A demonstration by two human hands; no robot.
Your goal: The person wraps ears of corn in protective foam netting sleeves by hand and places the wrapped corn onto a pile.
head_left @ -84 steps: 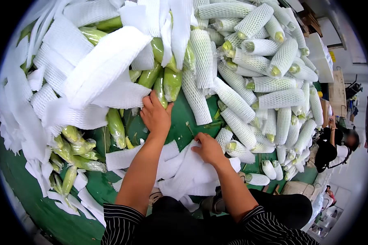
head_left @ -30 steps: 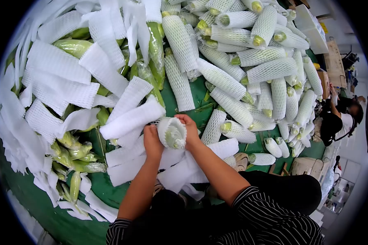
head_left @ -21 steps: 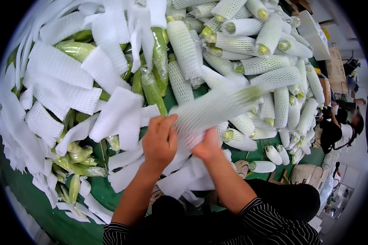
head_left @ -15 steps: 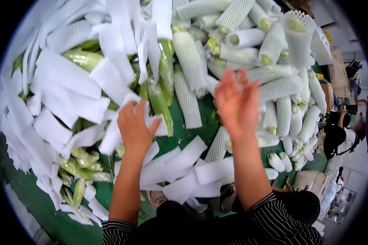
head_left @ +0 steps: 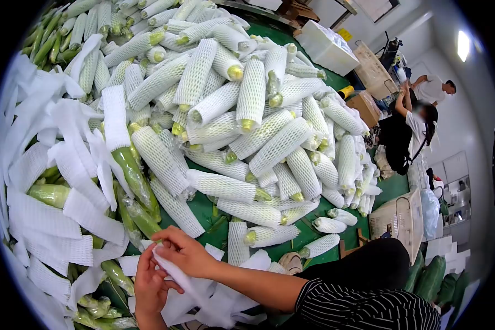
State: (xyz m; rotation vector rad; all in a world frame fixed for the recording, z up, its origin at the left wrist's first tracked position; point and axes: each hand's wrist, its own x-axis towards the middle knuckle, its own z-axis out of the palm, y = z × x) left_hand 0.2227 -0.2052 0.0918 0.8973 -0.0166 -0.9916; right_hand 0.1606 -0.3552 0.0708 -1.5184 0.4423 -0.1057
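Note:
My right hand (head_left: 186, 254) pinches a flat white foam net sleeve (head_left: 181, 279), which hangs down toward my lap. Close beside it, my left hand (head_left: 150, 286) has its fingers curled at the upper end of the same sleeve. Just beyond my fingers lies a long green vegetable (head_left: 142, 217) in clear plastic wrap. Another wrapped green vegetable (head_left: 135, 179) has a foam sleeve (head_left: 115, 118) over its far end. Loose foam sleeves (head_left: 47, 220) cover more wrapped vegetables on the left.
A large heap of vegetables in foam nets (head_left: 280, 143) spreads over the green surface (head_left: 212, 220) ahead. Right of it stand a white box (head_left: 327, 47), a cardboard box (head_left: 364, 107) and a plastic crate (head_left: 399, 223). Two people are in the right background; one person (head_left: 407, 129) wears black and white.
My view has swung right and up toward the heap. My hands, apart before with the right one raised and blurred, have come together at a foam net sleeve.

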